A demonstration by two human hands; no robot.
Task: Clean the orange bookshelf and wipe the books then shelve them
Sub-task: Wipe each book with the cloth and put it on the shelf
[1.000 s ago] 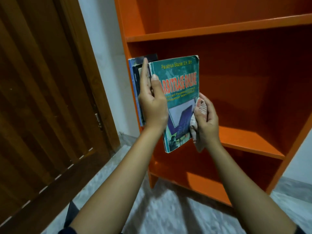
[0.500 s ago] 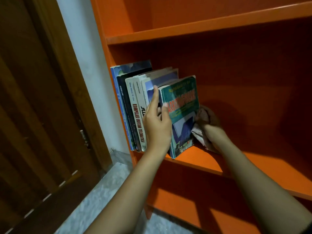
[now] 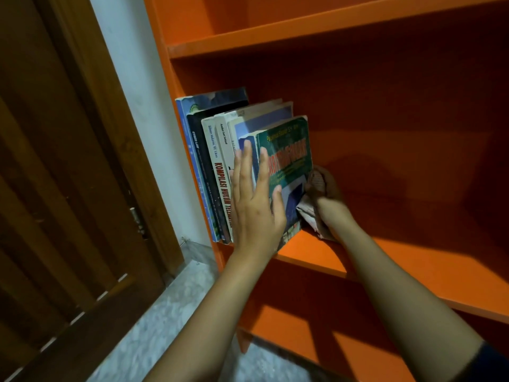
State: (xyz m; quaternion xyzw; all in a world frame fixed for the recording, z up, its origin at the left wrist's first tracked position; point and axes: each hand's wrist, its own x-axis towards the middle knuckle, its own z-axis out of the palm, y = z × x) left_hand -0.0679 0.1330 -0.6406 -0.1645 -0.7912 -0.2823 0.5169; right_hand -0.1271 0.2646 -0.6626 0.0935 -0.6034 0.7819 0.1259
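— What surrounds the hands?

— The orange flat-boarded bookshelf [image 3: 385, 260]. One shelf board runs under the left hand [image 3: 256, 208] and the right hand [image 3: 327, 199], another lies above them, and a lower one sits beneath the forearms. Left of the left hand stand a white plastered wall [image 3: 132, 78] and a dark brown panelled wooden door [image 3: 68, 188]. A grey mottled stone floor [image 3: 170, 312] lies below.

— And the books?

— A row of upright paperback books [image 3: 217, 166] fills the shelf's left end, under the left fingertips. The green-covered paperback book [image 3: 289, 153] is the last of the row, between the two hands, with its foot on the board.

— The hands themselves?

— The left hand lies flat against the spines, fingers straight. The right hand, in shadow, grips a pale crumpled cloth [image 3: 305, 216] against the green cover.
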